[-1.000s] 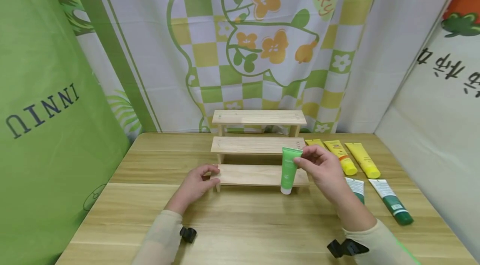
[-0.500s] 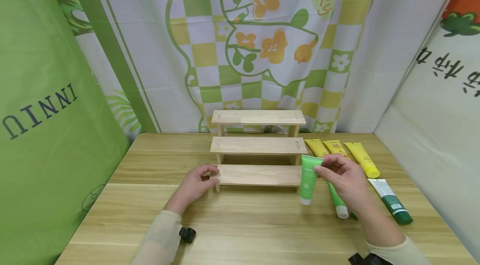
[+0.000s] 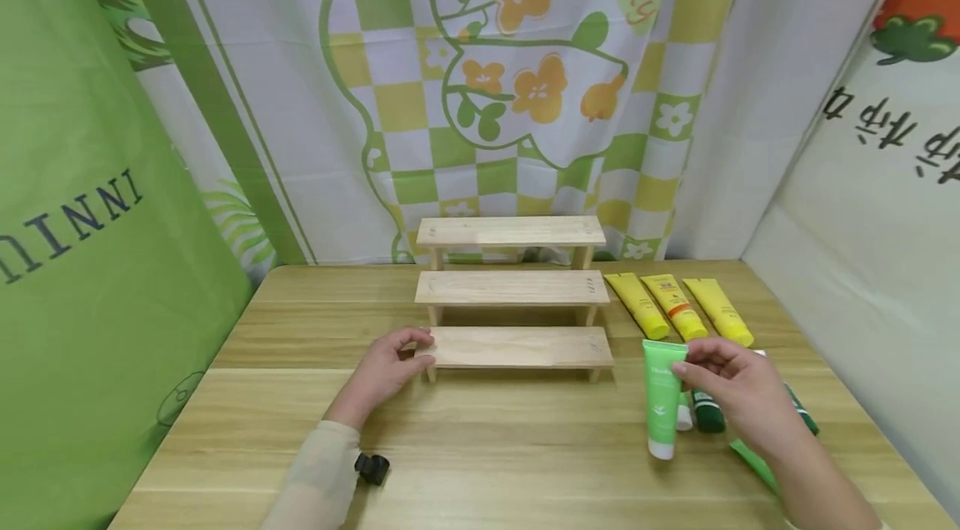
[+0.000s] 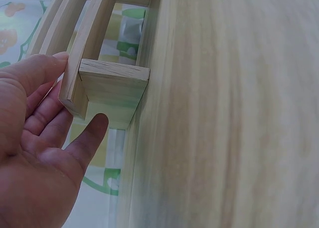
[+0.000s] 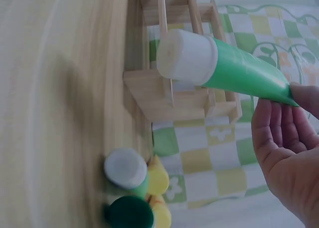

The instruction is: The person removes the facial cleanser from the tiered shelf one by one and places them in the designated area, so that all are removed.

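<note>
My right hand (image 3: pixel 742 392) pinches the flat crimped end of a light green squeeze tube (image 3: pixel 662 397) between thumb and fingers. The tube hangs with its white cap down, in front and to the right of a three-step wooden display rack (image 3: pixel 517 347). In the right wrist view the tube (image 5: pixel 244 71) points its cap toward the rack. At the left end of the rack's lowest step, my left hand (image 3: pixel 382 372) holds the board's corner. The left wrist view shows fingertips on the board (image 4: pixel 82 88) and the thumb (image 4: pixel 92 135) below it, apart from the wood.
Three yellow tubes (image 3: pixel 675 305) lie right of the rack. Nearer are dark green-capped tubes (image 3: pixel 708 415) and a white cap (image 3: pixel 684 415), partly hidden by the right hand and held tube. Another green tube (image 3: pixel 753 463) shows beside the right wrist. A patterned curtain (image 3: pixel 525 97) hangs behind.
My right hand has carried the green tube away from the front of the rack, rightward and nearer to me. The left hand keeps its place at the rack's end. The head view has shifted slightly.
</note>
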{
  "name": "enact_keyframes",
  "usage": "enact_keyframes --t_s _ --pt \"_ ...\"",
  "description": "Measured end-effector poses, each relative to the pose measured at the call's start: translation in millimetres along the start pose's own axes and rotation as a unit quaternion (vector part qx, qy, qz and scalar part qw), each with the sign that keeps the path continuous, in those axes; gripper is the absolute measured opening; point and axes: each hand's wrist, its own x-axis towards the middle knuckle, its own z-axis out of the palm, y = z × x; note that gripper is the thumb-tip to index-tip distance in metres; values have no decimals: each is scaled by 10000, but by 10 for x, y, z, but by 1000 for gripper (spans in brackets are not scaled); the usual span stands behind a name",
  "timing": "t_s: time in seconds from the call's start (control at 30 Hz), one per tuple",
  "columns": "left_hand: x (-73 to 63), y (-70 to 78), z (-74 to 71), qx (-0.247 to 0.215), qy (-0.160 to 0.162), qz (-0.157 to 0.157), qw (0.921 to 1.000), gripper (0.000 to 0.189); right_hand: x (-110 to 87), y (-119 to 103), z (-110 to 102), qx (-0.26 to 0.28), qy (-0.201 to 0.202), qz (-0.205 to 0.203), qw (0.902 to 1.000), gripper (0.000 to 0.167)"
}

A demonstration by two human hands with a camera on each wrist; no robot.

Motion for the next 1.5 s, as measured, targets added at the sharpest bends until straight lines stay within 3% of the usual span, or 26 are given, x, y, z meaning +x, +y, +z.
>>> enact_keyframes --t_s 0.33,0.6,0.93,1.07,1.23,1.5 --pt "-2 -2 -11 -69 -35 29 10000 23 -189 239 -110 -226 -206 258 9992 26" --pt "4 25 -8 -79 -59 31 9999 23 -328 391 -235 -234 -617 807 9946 32" --pt "25 12 -7 -23 -66 78 9999 22 -347 532 -341 -622 -1147 1730 9762 43" --pt "23 16 -1 -22 -70 25 10000 22 -341 618 -319 -668 -1323 1801 9724 42" --pt "18 32 1 -10 -35 1 10000 21 -344 712 -274 -948 -1155 1933 9697 42" --pt "27 10 -1 -23 -43 43 10000 22 -360 764 -279 -1098 -1020 1803 9721 48"
